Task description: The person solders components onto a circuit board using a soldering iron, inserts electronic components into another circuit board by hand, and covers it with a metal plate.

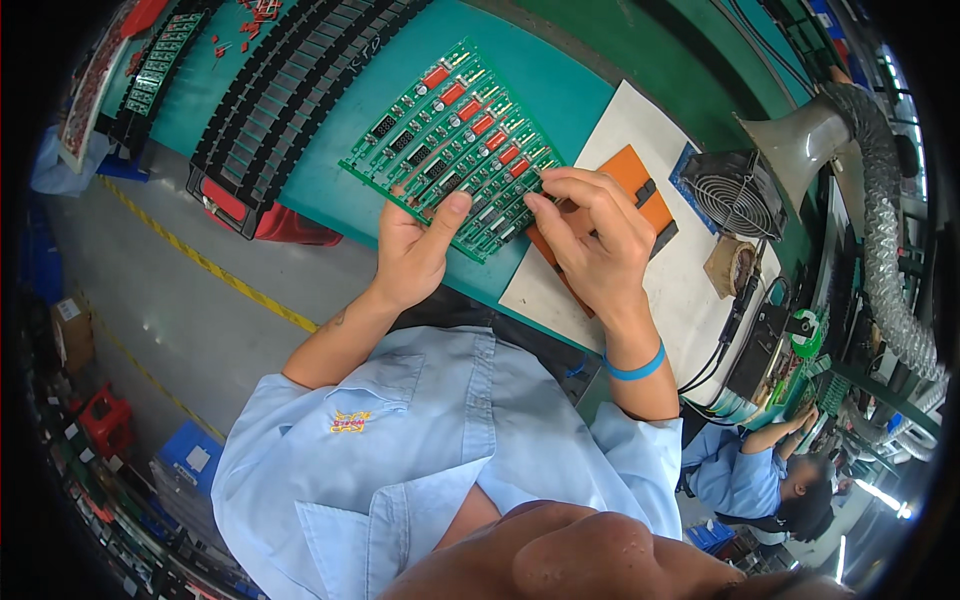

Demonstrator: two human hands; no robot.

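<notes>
A green circuit board panel (450, 150), tilted above the teal bench, carries rows of red block components, black display parts and small round parts. My left hand (415, 250) is closed on its near edge, thumb on top; the other fingers are hidden beneath. At the panel's right edge my right hand (600, 235) makes a pinch with thumb and forefinger close to the components. Whatever sits between those fingertips is too small to make out. Partly behind the right hand lies an orange plate (632, 185) with dark fittings.
Black slotted racks (300, 90) stand left on the teal mat (400, 60), with loose red parts (262, 10) beyond. To the right are a white sheet (640, 110), a fan (735, 195), cables and an extraction duct (880, 200). Another person (745, 470) works at lower right.
</notes>
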